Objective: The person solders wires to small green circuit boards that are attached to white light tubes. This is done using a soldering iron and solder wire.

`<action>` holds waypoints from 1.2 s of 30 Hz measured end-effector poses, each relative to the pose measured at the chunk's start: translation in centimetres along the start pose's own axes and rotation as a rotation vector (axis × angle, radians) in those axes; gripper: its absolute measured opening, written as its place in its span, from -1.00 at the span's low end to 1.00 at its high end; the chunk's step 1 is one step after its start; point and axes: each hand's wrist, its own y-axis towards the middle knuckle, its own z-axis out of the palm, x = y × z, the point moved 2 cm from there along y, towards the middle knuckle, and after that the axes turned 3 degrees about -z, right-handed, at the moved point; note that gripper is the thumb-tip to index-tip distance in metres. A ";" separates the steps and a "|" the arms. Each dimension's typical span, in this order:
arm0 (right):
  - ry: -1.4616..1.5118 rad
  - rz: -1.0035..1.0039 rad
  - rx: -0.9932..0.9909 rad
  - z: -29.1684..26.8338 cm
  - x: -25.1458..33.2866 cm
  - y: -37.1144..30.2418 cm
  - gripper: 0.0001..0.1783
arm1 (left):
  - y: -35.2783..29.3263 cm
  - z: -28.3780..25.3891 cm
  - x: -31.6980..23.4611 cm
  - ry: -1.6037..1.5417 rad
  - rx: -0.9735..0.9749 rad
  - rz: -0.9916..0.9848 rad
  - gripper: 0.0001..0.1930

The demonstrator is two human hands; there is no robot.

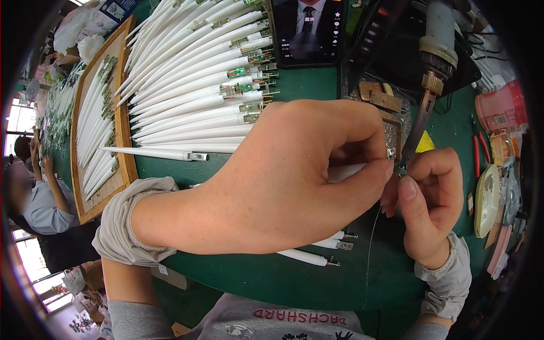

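Observation:
My left hand point(289, 175) reaches across the middle with thumb and fingers closed round a white tapered stick point(344, 171), most of it hidden by the hand. Its end points toward the tip of a soldering iron point(432, 85) that hangs down from the upper right. Just right of that tip, my right hand point(432, 198) pinches a thin wire point(371, 255), whose loose length trails down past the table's front edge. The fingertips of both hands nearly meet under the iron, so the exact contact there is too small to make out.
Many white sticks with small green circuit boards point(187, 96) lie in a row at the back left. Several more point(309, 258) lie below my left hand. A wooden tray point(131, 147) holds others. A phone point(309, 34), red-handled pliers point(480, 147) and an oval dish point(486, 201) surround the workspace. Another person point(48, 198) sits far left.

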 end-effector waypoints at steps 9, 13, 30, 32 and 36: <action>-0.019 -0.004 0.032 -0.1 0.0 0.1 -0.80 | -0.1 -0.2 -0.1 -0.036 0.013 -0.112 -0.93; 0.019 -0.022 0.021 -0.3 -0.2 0.2 -0.81 | -0.3 -0.5 -0.1 0.014 -0.001 -0.128 -0.94; -0.018 0.052 0.038 -0.6 -1.0 0.3 -0.86 | -2.8 2.1 1.5 0.607 -0.027 0.404 -0.85; -0.019 0.065 0.034 -0.6 -1.1 0.2 -0.87 | -4.0 2.9 2.1 0.728 0.001 0.469 -0.81; -0.020 0.089 0.039 -0.5 -1.0 0.2 -0.88 | -5.0 3.4 2.7 0.889 0.057 0.540 -0.76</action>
